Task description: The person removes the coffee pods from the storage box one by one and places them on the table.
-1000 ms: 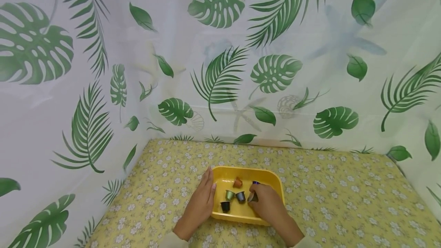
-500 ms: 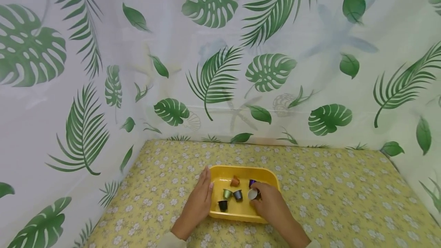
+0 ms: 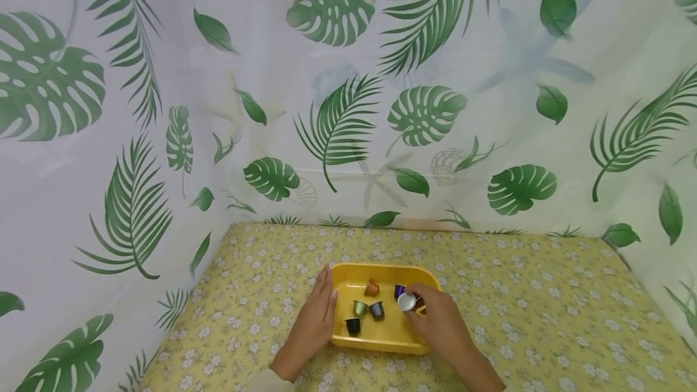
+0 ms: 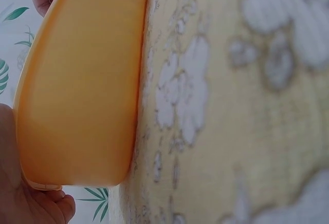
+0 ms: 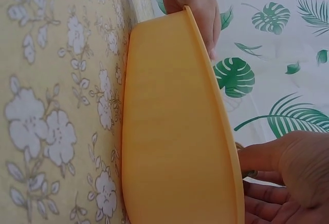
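Observation:
My right hand (image 3: 438,319) pinches a coffee capsule (image 3: 406,302) between thumb and fingers, its pale round lid turned up toward the head camera. It is over the right part of a yellow plastic tub (image 3: 389,342). My left hand (image 3: 313,313) lies along the tub's left end with straight fingers at the rim. Inside the tub are a purple capsule (image 3: 400,290) close by the held one, an orange capsule (image 3: 372,287), a green capsule (image 3: 359,308), a grey-blue capsule (image 3: 377,310) and a black capsule (image 3: 353,326). In the right wrist view the tub's wall hides most of the capsules.
The tub stands on a yellow floral cloth (image 3: 544,307). Behind and to the left hang white sheets (image 3: 348,210) printed with green leaves, meeting the cloth at its back edge.
The right hand has moved slightly right within the tub and tilted the capsule, so its lid now faces the head camera. The left hand keeps its place at the tub's left end.

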### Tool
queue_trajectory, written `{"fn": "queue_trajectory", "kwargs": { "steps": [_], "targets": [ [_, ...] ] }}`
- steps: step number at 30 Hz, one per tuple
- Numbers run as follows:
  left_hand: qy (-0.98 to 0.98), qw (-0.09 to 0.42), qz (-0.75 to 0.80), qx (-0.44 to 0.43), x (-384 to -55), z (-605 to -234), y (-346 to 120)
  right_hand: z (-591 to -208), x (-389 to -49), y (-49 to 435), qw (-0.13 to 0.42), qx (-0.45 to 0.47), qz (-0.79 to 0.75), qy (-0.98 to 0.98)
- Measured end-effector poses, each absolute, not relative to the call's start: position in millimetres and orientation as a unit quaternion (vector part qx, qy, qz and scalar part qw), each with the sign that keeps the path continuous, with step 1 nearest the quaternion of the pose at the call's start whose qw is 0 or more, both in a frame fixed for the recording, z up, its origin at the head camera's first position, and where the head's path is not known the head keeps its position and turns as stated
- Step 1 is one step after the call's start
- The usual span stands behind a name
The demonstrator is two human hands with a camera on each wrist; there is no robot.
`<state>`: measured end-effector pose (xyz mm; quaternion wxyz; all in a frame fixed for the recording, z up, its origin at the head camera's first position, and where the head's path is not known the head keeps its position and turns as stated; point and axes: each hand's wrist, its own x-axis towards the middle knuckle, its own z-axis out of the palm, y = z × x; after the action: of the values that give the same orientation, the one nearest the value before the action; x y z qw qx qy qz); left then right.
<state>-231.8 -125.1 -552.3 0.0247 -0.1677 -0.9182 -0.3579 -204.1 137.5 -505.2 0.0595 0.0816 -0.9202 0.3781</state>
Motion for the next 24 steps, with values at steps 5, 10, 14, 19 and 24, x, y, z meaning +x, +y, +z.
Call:
{"fn": "queue_trajectory", "kwargs": {
  "steps": [5, 10, 14, 19, 24],
  "targets": [
    [-0.915, 0.037, -0.362, -0.177, -231, -549, -124, -504, -202, 144, 0.071, 0.078, 0.371, -0.923],
    [-0.914, 0.035, -0.365, -0.175, -229, -550, -124, -505, -198, 150, 0.087, 0.074, 0.37, -0.922],
    [-0.915, 0.037, -0.362, -0.175, -229, -551, -123, -505, -197, 154, 0.113, 0.08, 0.379, -0.915],
    [-0.917, 0.04, -0.358, -0.173, -229, -551, -123, -505, -196, 157, 0.15, 0.083, 0.378, -0.91],
    [-0.919, 0.035, -0.355, -0.167, -229, -550, -123, -505, -195, 161, 0.176, 0.081, 0.38, -0.904]
  ]
}}
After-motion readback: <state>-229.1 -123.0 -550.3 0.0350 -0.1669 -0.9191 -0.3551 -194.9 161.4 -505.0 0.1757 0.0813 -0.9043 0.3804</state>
